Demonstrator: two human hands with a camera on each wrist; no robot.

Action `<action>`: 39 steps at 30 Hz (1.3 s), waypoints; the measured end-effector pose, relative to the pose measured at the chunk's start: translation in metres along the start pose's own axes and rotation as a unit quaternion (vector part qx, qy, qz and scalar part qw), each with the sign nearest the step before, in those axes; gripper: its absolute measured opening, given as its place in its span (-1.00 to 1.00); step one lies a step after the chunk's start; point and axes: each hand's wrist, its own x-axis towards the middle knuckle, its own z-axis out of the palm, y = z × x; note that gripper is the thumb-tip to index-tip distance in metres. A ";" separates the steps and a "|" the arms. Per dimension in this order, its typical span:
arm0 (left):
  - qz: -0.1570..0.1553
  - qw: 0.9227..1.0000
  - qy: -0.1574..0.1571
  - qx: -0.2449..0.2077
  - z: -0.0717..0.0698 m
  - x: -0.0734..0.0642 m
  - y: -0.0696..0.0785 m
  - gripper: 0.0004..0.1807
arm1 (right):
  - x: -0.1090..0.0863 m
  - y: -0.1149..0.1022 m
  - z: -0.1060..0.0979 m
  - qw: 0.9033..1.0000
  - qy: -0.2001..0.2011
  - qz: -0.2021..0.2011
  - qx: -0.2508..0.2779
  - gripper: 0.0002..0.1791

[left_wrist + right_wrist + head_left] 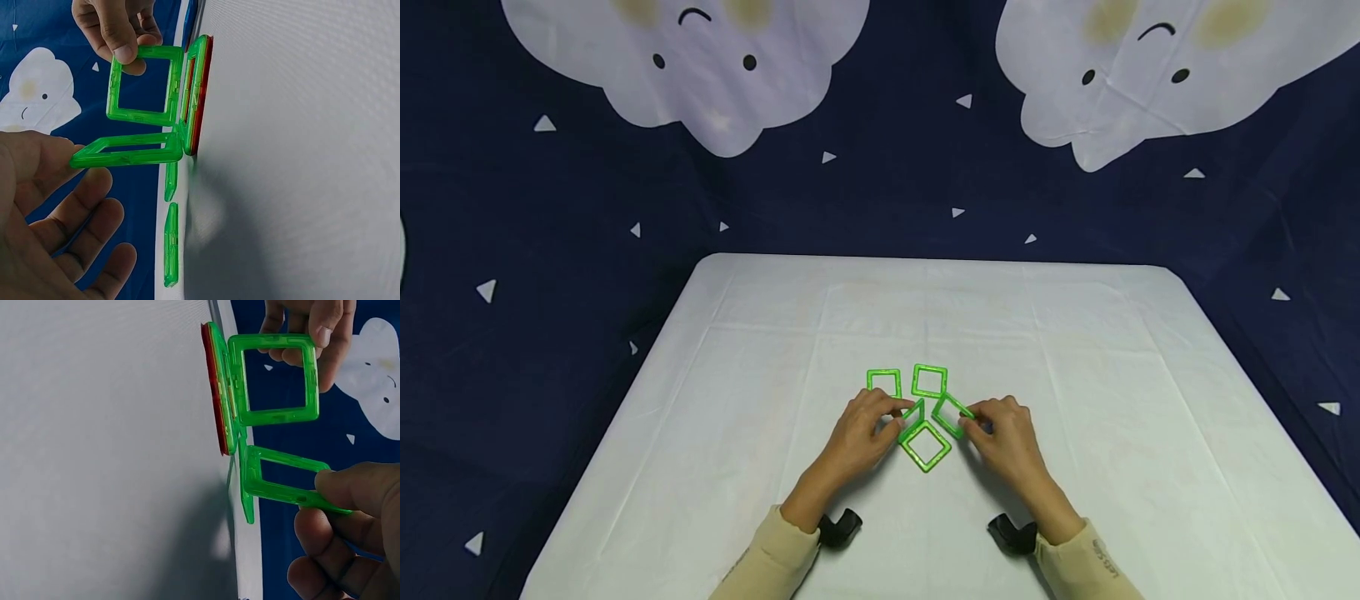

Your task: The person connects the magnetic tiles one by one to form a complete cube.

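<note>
My left hand (861, 432) pinches the top of a green magnetic square tile (131, 156) between thumb and index finger; the other fingers are loosely bent. Across from it, my right hand (1003, 437) pinches a second green square tile (281, 492) by its outer edge. Both held tiles stand up from the table, their lower edges close to a flat green tile (913, 457) that lies corner-on in front. Under that flat tile a red layer (215, 394) shows in the wrist views. All the green tiles are open frames.
Two more green square tiles lie behind the hands, a left one (883, 372) partly covered by my left hand and a right one (930, 367). The white-covered table (760, 375) meets a dark blue cloth (887, 200) with white clouds and triangles at its far edge.
</note>
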 end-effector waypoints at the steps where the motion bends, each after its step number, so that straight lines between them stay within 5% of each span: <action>1: -0.001 1.000 -0.001 -0.001 0.000 0.000 0.000 -0.76 | 0.000 0.000 0.000 1.000 0.002 -0.002 0.000 -0.89; 7: -0.013 1.000 -0.010 -0.010 0.000 0.000 0.002 -0.75 | -0.001 -0.001 0.004 1.000 0.003 -0.012 0.000 -0.88; 17: 0.028 0.999 0.018 0.012 0.002 -0.002 0.000 -0.77 | -0.003 -0.009 0.007 0.998 0.009 -0.052 -0.029 -0.87; 30: -0.012 1.000 -0.021 0.008 0.002 0.000 0.001 -0.76 | -0.004 -0.013 0.008 0.996 -0.009 -0.071 -0.046 -0.84; 39: -0.010 1.000 -0.024 0.006 0.001 0.001 0.002 -0.75 | -0.004 -0.013 0.008 0.996 -0.002 -0.081 -0.045 -0.81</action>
